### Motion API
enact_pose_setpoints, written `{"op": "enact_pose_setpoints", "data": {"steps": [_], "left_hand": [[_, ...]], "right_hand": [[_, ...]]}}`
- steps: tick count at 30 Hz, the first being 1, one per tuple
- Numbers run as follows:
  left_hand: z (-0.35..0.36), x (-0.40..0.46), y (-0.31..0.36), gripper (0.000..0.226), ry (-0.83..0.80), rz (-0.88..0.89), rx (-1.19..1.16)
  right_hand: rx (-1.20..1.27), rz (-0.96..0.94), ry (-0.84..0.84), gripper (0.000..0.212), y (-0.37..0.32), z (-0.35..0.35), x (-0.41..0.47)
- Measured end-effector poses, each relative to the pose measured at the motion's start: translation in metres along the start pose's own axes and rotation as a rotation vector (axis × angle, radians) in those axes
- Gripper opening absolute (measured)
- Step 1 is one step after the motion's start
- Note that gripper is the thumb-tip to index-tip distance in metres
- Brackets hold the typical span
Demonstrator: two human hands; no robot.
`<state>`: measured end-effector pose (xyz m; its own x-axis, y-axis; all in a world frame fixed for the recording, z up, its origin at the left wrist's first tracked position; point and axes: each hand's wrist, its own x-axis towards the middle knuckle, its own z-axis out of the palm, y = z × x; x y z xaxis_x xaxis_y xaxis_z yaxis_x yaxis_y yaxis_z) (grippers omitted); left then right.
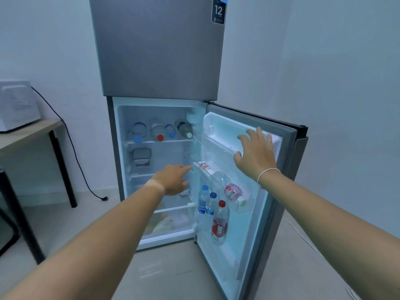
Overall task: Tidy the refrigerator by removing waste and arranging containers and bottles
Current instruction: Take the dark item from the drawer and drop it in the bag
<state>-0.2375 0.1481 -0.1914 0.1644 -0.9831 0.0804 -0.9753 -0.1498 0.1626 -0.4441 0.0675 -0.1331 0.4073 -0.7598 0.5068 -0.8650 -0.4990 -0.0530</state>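
Refrigerator [158, 50] sticker [218, 10] reads "12".

**A plain, pale room**

White walls [346, 72] meet a light tiled floor [173, 278]. At left a wooden desk [26, 133] on black legs carries a white microwave [17, 105]; its black cord [71, 146] trails down, unplugged, onto the floor.

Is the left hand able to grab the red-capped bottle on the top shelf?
Probably yes: the left hand is empty, and the red-capped bottle lies at the shelf's front, nothing blocking it.
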Motion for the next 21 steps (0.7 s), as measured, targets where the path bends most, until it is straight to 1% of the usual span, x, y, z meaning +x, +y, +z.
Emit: {"op": "enact_pose_setpoints", "data": {"steps": [3,6,8,11,13,16,21], "left_hand": [[0.010,0.006,-0.016,0.056,-0.013,-0.029,-0.014],[0.029,0.019,-0.036,0.056,-0.034,-0.059,-0.019],[0.048,0.030,-0.054,0.057,-0.054,-0.080,-0.022],[0.082,0.050,-0.088,0.058,-0.120,-0.125,-0.009],[0.104,0.059,-0.109,0.058,-0.160,-0.147,-0.001],[0.138,0.070,-0.140,0.058,-0.240,-0.208,-0.023],[0.175,0.079,-0.172,0.057,-0.289,-0.258,-0.057]], "right_hand": [[0.017,-0.135,-0.062,0.048,-0.022,0.025,0.001],[0.070,-0.207,-0.156,0.048,-0.040,0.064,0.003],[0.115,-0.225,-0.210,0.050,-0.051,0.096,0.005],[0.163,-0.214,-0.310,0.047,-0.068,0.154,0.009],[0.176,-0.200,-0.381,0.046,-0.078,0.190,0.008],[0.183,-0.228,-0.487,0.049,-0.093,0.249,0.006],[0.179,-0.249,-0.606,0.049,-0.110,0.305,0.006]]}}
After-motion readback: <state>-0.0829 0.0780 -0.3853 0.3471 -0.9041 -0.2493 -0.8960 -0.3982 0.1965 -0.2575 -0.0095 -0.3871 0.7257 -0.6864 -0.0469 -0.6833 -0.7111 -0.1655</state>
